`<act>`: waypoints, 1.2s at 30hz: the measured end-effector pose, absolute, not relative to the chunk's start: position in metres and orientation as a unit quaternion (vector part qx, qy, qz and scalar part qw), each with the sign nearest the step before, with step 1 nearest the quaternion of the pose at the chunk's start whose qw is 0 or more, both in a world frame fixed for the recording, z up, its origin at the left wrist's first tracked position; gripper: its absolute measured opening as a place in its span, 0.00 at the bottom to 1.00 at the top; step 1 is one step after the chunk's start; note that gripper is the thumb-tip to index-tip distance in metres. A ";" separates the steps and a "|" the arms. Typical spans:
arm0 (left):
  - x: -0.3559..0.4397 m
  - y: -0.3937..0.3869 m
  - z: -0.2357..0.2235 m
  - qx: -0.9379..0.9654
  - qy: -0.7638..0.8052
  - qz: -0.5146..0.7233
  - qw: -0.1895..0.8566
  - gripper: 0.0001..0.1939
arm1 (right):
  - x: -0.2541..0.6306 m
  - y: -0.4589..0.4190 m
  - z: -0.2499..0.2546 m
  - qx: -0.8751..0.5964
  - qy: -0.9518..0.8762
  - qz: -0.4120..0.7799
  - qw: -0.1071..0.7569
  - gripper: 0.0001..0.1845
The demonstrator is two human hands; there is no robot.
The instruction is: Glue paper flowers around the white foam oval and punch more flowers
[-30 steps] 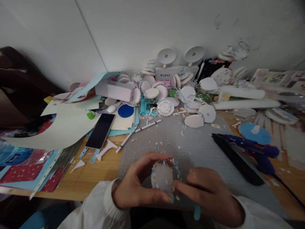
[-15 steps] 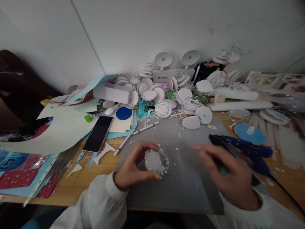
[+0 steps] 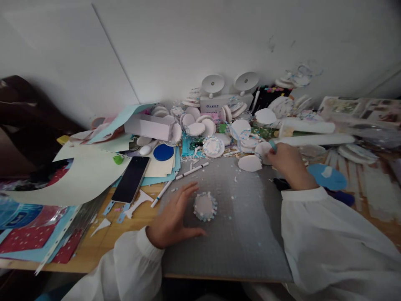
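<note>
A small round white disc with a rim of pale blue and white bits lies on the grey cutting mat. My left hand is open beside it, thumb and fingers spread around its left side with a gap between. Out at the far right of the mat, my right hand is closed on a small teal thing, whose kind I cannot make out. Its fingertips are at the edge of a white disc in the pile. Another plain white disc lies just left of that.
White discs, some trimmed with blue bits, are heaped along the wall with a twin-lamp box. To the left lie a phone, markers, a blue disc and cut paper. Behind my right arm is a light blue disc.
My left hand has opened off the trimmed disc, which now lies flat on the mat. My right hand has moved away and up to the discs at the back.
</note>
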State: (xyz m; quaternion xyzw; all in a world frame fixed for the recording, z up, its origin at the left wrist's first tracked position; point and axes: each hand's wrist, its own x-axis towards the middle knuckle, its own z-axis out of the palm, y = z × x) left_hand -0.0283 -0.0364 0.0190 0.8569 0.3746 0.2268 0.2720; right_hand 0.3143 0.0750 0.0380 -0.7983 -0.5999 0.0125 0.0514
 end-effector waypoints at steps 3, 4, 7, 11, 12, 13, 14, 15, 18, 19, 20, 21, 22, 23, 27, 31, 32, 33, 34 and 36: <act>-0.039 -0.042 0.026 0.861 0.395 0.226 0.228 0.49 | 0.313 0.069 0.043 -0.804 -0.589 -0.010 0.078 0.16; -0.041 -0.044 0.029 0.861 0.399 0.227 0.219 0.48 | 0.311 0.067 0.048 -0.802 -0.589 -0.025 0.094 0.15; -0.047 -0.050 0.038 0.858 0.397 0.249 0.208 0.42 | 0.302 0.053 0.068 -0.791 -0.585 -0.085 0.157 0.17; -0.045 -0.055 0.049 0.796 0.390 0.376 0.271 0.23 | 0.280 0.018 0.096 -0.719 -0.607 -0.071 0.331 0.11; -0.042 -0.056 0.052 0.756 0.392 0.427 0.303 0.17 | 0.272 0.006 0.101 -0.676 -0.623 -0.001 0.394 0.11; -0.038 -0.057 0.055 0.713 0.391 0.473 0.339 0.14 | 0.264 -0.006 0.105 -0.642 -0.630 0.071 0.431 0.10; -0.033 -0.059 0.057 0.676 0.385 0.506 0.373 0.13 | 0.255 -0.018 0.107 -0.621 -0.641 0.126 0.433 0.09; -0.028 -0.060 0.060 0.651 0.372 0.523 0.406 0.15 | 0.246 -0.029 0.107 -0.602 -0.656 0.161 0.426 0.09; -0.012 -0.068 0.067 0.659 0.314 0.475 0.492 0.36 | 0.220 -0.058 0.100 -0.522 -0.717 0.213 0.409 0.05; -0.007 -0.070 0.068 0.670 0.299 0.444 0.514 0.43 | 0.213 -0.065 0.095 -0.494 -0.739 0.223 0.399 0.03; -0.003 -0.072 0.069 0.677 0.291 0.417 0.532 0.46 | 0.208 -0.071 0.090 -0.467 -0.760 0.232 0.388 0.01; 0.000 -0.074 0.070 0.678 0.288 0.397 0.547 0.46 | 0.204 -0.076 0.085 -0.445 -0.774 0.239 0.381 0.03; 0.002 -0.075 0.070 0.675 0.288 0.386 0.559 0.44 | 0.203 -0.079 0.080 -0.426 -0.785 0.243 0.379 0.05; 0.003 -0.076 0.070 0.667 0.290 0.383 0.569 0.42 | 0.202 -0.082 0.075 -0.410 -0.793 0.244 0.380 0.06; 0.002 -0.076 0.066 0.624 0.294 0.394 0.607 0.41 | 0.205 -0.085 0.063 -0.361 -0.816 0.236 0.384 0.08; 0.003 -0.076 0.062 0.540 0.285 0.395 0.686 0.38 | 0.204 -0.084 0.061 -0.309 -0.846 0.183 0.394 0.08; 0.004 -0.077 0.062 0.517 0.280 0.391 0.708 0.36 | 0.204 -0.084 0.061 -0.298 -0.853 0.163 0.396 0.08; 0.004 -0.077 0.061 0.499 0.275 0.384 0.727 0.36 | 0.204 -0.084 0.061 -0.290 -0.859 0.149 0.396 0.09; 0.005 -0.077 0.060 0.490 0.270 0.376 0.739 0.36 | 0.204 -0.083 0.062 -0.283 -0.862 0.140 0.396 0.09; 0.003 -0.077 0.059 0.504 0.265 0.359 0.739 0.40 | 0.206 -0.082 0.064 -0.282 -0.863 0.142 0.394 0.08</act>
